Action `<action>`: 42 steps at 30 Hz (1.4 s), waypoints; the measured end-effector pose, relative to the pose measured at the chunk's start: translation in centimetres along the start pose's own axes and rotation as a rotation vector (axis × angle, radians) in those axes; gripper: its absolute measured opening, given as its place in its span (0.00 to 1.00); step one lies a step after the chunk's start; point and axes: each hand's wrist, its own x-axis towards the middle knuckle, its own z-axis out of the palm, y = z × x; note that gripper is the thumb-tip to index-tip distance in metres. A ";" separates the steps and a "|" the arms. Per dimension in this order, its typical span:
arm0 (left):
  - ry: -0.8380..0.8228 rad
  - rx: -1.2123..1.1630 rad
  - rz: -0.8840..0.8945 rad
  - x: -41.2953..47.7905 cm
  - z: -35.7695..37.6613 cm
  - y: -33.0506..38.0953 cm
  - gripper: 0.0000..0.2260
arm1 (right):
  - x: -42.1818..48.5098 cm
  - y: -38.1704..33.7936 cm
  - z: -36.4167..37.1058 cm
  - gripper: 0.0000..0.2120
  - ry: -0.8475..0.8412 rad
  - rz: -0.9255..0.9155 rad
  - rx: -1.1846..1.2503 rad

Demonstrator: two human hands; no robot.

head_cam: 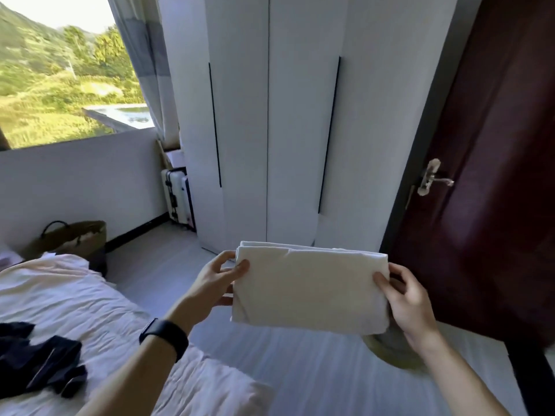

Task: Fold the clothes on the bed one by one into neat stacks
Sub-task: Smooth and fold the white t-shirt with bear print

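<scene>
**Folded cream garment held up between two hands beside a bed**

Seen from a head-worn camera, looking forward and down. Held up in mid-air, to the right of the bed (90, 295) and resting on no surface: a folded cream garment (309, 289), a flat rectangle several layers thick. Lies with its long axis running left to right, the stacked fold edges along the top.

Gripped at both short ends. At the left end, pinched by the left hand (216, 283), thumb on the near face and fingers curled behind the edge. At the right end, pinched the same way by the right hand (411, 298), thumb in front and fingers tucked behind. Kept roughly level, sagging slightly at the lower corners.

Lower and to the left: the bed, covered in pale rumpled bedding, with a heap of dark clothes (39, 364) near its front-left corner, not yet folded. No finished stack in view. Sits nearer the left hand than the right, so probably reached by swinging the bundle leftward and down, long axis kept level. Judged as near the end of this one piece, with more of the job left.

Around the room: a black wristband (163, 336) on the left wrist; a woven bag (75, 238) by the wall beyond the bed; a white wardrobe (270, 115) straight ahead; a dark red door (495, 145) at right; a straw-coloured round thing (390, 352) below the garment, too hidden to name.
</scene>
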 end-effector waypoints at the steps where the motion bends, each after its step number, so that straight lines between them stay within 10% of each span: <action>1: 0.018 0.000 0.002 1.5 1.1 0.1 0.11 | 2.1 0.3 -0.6 0.08 -0.023 0.005 0.008; 20: 0.632 -0.201 -0.173 19.8 2.9 -7.4 0.10 | 33.3 11.6 13.2 0.09 -0.578 0.169 -0.031; 34: 1.225 -0.627 -0.652 22.2 8.3 -23.9 0.09 | 39.8 27.7 30.5 0.07 -1.280 0.326 -0.532; 42: 1.661 -0.870 -0.664 24.2 10.5 -26.4 0.04 | 38.8 29.9 44.4 0.07 -1.707 0.073 -0.716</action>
